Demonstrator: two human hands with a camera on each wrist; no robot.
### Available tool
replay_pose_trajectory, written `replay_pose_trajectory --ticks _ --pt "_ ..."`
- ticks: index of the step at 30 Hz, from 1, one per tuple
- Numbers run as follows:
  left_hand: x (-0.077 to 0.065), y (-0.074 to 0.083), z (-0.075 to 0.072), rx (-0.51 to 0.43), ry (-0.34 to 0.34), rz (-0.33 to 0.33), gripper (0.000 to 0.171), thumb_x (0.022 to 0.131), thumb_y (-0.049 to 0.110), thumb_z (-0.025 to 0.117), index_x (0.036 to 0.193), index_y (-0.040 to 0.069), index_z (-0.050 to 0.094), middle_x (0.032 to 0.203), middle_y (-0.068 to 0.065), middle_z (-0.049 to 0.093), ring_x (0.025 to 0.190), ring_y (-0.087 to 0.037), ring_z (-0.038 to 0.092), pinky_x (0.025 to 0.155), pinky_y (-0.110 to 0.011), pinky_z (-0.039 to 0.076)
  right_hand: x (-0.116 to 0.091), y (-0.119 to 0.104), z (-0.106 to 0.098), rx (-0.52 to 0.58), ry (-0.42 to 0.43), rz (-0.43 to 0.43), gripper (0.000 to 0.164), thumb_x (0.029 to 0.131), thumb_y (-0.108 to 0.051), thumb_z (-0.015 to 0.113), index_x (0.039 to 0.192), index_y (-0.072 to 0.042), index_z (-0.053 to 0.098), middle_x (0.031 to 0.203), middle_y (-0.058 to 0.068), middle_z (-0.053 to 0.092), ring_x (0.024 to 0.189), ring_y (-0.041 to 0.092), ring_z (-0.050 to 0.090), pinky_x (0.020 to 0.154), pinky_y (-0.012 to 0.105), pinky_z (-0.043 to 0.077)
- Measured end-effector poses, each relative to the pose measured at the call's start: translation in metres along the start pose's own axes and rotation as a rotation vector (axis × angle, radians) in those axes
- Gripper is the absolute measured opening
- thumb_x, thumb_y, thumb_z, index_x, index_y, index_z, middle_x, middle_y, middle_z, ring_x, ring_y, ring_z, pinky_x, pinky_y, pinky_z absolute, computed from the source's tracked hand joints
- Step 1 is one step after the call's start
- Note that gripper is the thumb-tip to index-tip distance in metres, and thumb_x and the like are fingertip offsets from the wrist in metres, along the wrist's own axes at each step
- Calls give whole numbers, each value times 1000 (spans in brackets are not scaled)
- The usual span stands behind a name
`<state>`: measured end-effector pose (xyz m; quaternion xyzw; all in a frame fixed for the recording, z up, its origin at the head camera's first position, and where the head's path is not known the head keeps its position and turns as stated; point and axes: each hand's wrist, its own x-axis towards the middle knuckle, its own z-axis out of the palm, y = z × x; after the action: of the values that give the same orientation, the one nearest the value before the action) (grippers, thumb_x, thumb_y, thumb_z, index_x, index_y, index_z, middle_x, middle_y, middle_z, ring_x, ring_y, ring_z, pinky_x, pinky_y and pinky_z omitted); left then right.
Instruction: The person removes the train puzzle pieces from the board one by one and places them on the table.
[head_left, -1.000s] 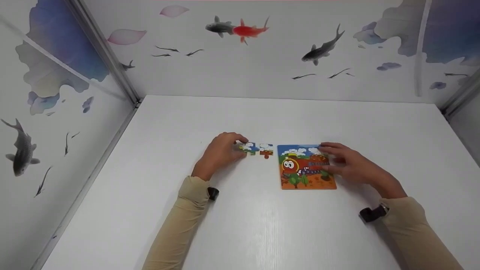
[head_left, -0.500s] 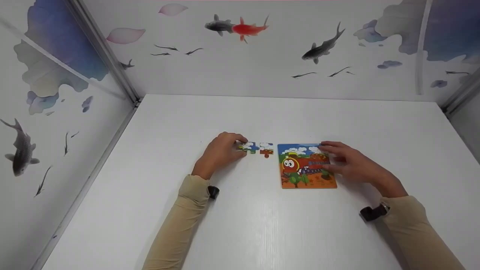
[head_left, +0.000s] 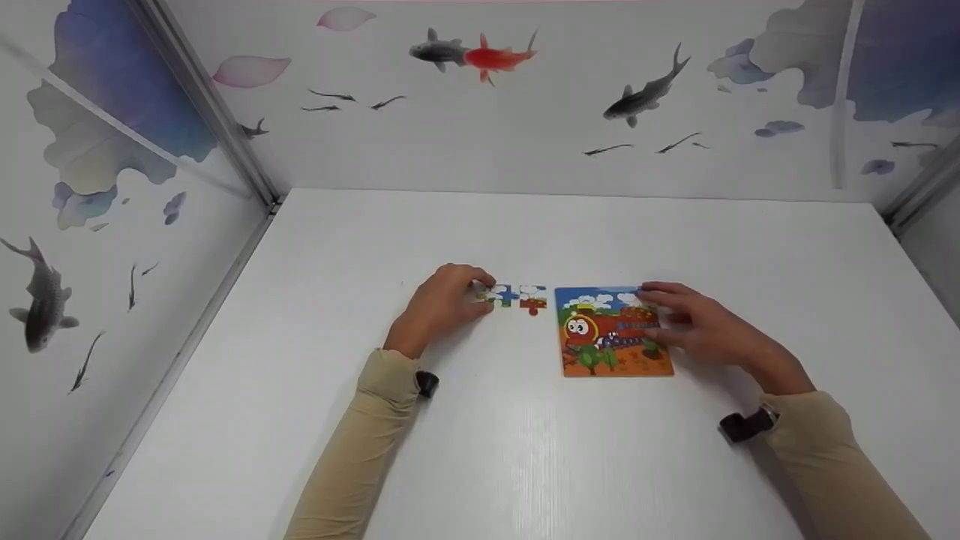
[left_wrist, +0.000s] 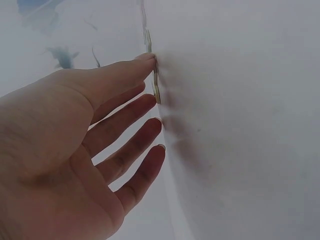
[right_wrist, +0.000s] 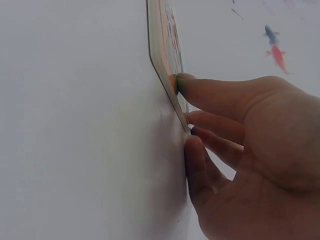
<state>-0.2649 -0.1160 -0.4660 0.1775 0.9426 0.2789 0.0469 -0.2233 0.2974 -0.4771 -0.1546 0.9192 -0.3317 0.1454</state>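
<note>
A small jigsaw piece with white cloud, blue and green [head_left: 501,296] lies at the fingertips of my left hand [head_left: 439,304], thumb and index finger pinching its left side. Right beside it is a second jigsaw piece [head_left: 532,295], white above and brown below, with a knob toward me. A square jigsaw board [head_left: 600,345] showing a cartoon train lies to the right. My right hand [head_left: 705,326] grips its right side. In the right wrist view the thumb rests on the board's face [right_wrist: 172,55] and other fingers meet its edge. The hand hides the upper right corner.
Everything lies on a white table [head_left: 480,450]. A back wall [head_left: 480,150] and a left side wall [head_left: 150,262], both printed with fish, enclose it. A black strap sits on each wrist, below the tan sleeves [head_left: 352,450].
The head view shifts slightly between the first two frames. Both hands, the jigsaw pieces and the board keep practically the same places.
</note>
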Motion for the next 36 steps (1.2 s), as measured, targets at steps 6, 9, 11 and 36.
replay_pose_trajectory --ticks 6,9,11,36 --pt "0 1 0 3 -3 -7 38 99 21 82 136 15 76 145 -4 71 142 -24 59 122 -46 46 0 0 0 6 -4 -3 64 105 -29 74 163 -15 50 176 19 30 153 51 42 119 62 45" --pt "0 2 0 3 1 -11 39 99 21 82 136 14 75 145 -4 70 142 -24 59 123 -45 46 0 0 0 5 -6 -9 64 105 -28 74 163 -15 51 176 20 30 153 51 41 119 62 44" --pt "0 3 0 10 9 -8 39 99 21 82 136 15 75 145 -4 70 142 -24 59 123 -45 45 0 1 0 7 -6 -12 64 105 -28 74 163 -14 51 176 20 30 153 51 42 119 62 44" --pt "3 54 28 54 -30 184 36 102 29 79 135 15 76 133 0 77 122 -21 67 110 -35 55 3 5 0 -1 6 -20 65 104 -32 75 162 -15 51 175 18 32 153 51 42 119 64 45"
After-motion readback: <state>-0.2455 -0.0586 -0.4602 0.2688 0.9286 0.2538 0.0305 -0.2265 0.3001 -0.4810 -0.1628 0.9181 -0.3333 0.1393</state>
